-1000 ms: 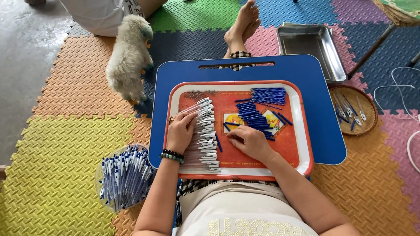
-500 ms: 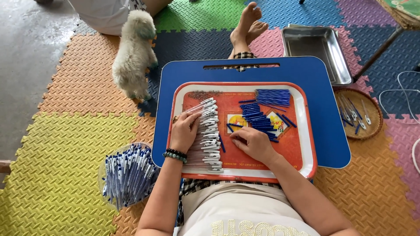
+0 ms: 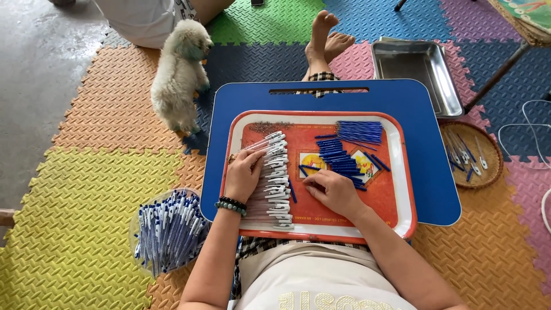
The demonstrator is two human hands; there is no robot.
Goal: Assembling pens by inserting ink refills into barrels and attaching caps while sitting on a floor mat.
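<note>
An orange tray (image 3: 396, 206) with a white rim lies on a blue lap table (image 3: 425, 115). A long row of clear pen barrels with white clips (image 3: 274, 178) runs down the tray's left side. My left hand (image 3: 242, 175), with a bead bracelet at the wrist, rests flat on that row. Small blue pen parts (image 3: 338, 158) lie in a heap at the tray's middle, and thin blue refills (image 3: 360, 131) are bundled at the upper right. My right hand (image 3: 330, 192) presses its fingertips on the tray by the blue parts; what it pinches is hidden.
A clear bag of finished blue-and-white pens (image 3: 166, 229) lies on the foam mat at my left. A small white dog (image 3: 179, 74) stands beyond the table's left corner. A steel tray (image 3: 414, 72) and a woven basket of pen pieces (image 3: 470, 155) sit at the right. My bare feet (image 3: 324, 43) stick out beyond the table.
The dog has walked away from the table toward the top. My right hand has slid slightly left on the tray. My left hand stays on the row.
</note>
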